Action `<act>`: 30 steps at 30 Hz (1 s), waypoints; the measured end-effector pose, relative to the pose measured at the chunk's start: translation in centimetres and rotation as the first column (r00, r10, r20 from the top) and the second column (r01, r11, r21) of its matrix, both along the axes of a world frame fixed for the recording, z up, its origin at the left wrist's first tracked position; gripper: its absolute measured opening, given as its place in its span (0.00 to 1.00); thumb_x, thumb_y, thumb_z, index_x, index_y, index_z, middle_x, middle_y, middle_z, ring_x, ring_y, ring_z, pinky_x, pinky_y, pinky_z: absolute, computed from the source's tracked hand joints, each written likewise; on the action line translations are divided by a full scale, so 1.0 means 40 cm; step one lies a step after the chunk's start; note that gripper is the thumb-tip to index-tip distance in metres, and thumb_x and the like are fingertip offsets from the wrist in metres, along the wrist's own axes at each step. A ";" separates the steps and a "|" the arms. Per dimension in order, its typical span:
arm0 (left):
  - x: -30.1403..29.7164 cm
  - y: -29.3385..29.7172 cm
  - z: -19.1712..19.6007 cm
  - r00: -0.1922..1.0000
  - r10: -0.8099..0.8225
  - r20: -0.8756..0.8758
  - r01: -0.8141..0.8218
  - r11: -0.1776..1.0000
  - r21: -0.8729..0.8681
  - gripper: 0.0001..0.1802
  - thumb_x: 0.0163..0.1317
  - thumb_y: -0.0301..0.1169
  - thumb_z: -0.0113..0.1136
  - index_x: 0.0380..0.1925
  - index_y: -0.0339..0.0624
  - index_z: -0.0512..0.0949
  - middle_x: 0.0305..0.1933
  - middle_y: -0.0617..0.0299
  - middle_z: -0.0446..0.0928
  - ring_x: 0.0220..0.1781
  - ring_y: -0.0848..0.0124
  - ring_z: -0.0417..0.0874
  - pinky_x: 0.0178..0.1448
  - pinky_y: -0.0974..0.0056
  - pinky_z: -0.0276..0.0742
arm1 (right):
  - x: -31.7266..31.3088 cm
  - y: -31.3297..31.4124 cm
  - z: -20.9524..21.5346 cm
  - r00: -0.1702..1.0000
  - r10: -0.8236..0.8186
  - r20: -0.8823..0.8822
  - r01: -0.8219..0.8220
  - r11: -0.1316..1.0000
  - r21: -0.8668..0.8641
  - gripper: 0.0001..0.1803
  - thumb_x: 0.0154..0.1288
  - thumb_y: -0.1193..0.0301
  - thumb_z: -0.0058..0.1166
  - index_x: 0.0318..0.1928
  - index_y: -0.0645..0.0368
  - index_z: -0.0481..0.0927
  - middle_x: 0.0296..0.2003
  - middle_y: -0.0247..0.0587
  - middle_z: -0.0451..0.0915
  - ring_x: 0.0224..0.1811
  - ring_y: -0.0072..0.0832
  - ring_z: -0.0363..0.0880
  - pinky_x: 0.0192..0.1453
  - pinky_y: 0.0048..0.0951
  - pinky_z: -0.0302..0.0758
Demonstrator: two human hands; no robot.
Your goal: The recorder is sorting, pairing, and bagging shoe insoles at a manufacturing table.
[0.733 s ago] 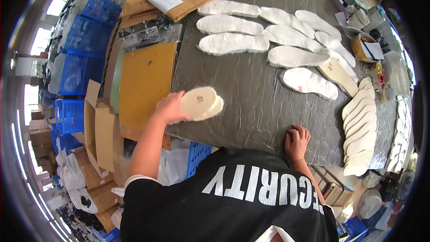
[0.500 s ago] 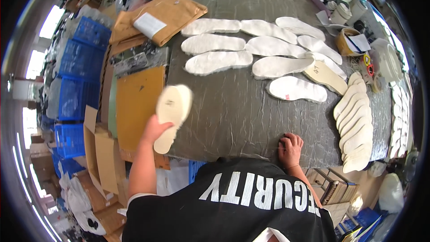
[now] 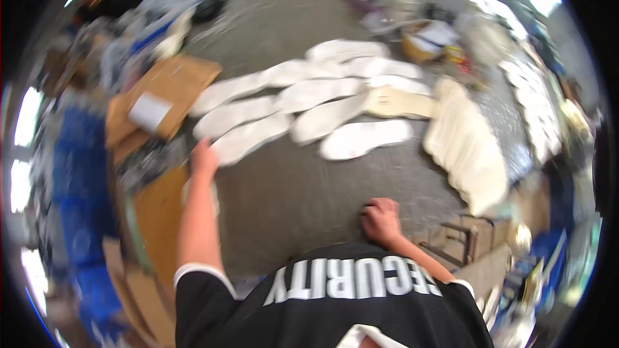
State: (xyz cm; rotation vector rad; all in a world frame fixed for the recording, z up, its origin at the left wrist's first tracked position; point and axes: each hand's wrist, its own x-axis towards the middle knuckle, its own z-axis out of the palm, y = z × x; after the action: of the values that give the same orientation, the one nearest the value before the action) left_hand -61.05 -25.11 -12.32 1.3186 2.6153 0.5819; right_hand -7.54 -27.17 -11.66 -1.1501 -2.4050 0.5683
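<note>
My left hand (image 3: 205, 156) is at the left end of a white fluffy insole (image 3: 255, 138), the nearest of the left rows. Its fingers are smeared by motion, so their grip does not show. Pale edges of an insole (image 3: 216, 198) peek out from under my left forearm. On the table's near side my right hand (image 3: 382, 216) rests with curled fingers, a small dark patch at their tips. Ahead of it lie a single white insole (image 3: 367, 140) and a beige insole (image 3: 400, 103), sole side up, among several white ones. An overlapping row of cream insoles (image 3: 467, 145) fans out at the right.
A brown paper parcel (image 3: 184, 87) with a white label lies at the far left, near a yellowish board (image 3: 158, 209). Blue crates (image 3: 84, 187) stack up left of the dark table (image 3: 290, 200). A yellow tub (image 3: 419, 42) and more insoles (image 3: 532, 106) sit at the far right.
My left hand has reached forward from the near left to the insole rows. The insole it held up is now mostly hidden below my forearm. The whole view has turned; my right hand stays curled.
</note>
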 end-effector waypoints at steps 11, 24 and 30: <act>0.221 -0.253 -0.137 -0.246 0.332 0.911 -0.140 0.917 -0.373 0.14 0.53 0.29 0.51 0.40 0.38 0.76 0.39 0.53 0.80 0.37 0.59 0.82 0.46 0.51 0.79 | 0.027 -0.019 -0.081 0.981 -0.027 -0.194 0.035 0.999 0.041 0.09 0.51 0.68 0.59 0.33 0.53 0.74 0.40 0.38 0.73 0.48 0.38 0.69 0.54 0.42 0.64; 0.839 -0.226 0.168 0.344 -0.257 0.903 0.717 0.692 -0.076 0.07 0.61 0.24 0.58 0.38 0.33 0.79 0.32 0.58 0.84 0.34 0.76 0.82 0.41 0.70 0.77 | -0.006 -0.034 -0.101 0.854 -0.321 -0.409 -0.051 0.731 -0.681 0.19 0.51 0.69 0.60 0.46 0.54 0.77 0.34 0.40 0.77 0.36 0.30 0.75 0.43 0.33 0.73; 0.832 -0.172 0.064 0.631 -0.775 0.034 0.776 0.631 -0.024 0.16 0.51 0.24 0.62 0.42 0.38 0.76 0.52 0.51 0.74 0.55 0.50 0.71 0.61 0.52 0.67 | 0.193 0.021 -0.039 0.904 -0.241 -0.352 0.009 0.836 -0.549 0.12 0.63 0.71 0.53 0.47 0.57 0.81 0.42 0.51 0.79 0.48 0.45 0.77 0.54 0.38 0.73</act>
State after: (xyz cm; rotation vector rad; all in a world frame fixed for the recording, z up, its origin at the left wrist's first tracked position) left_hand -27.78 -31.98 -9.76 2.1844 1.7105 0.3715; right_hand 0.18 -26.33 -13.21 -1.2356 -1.8311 1.3556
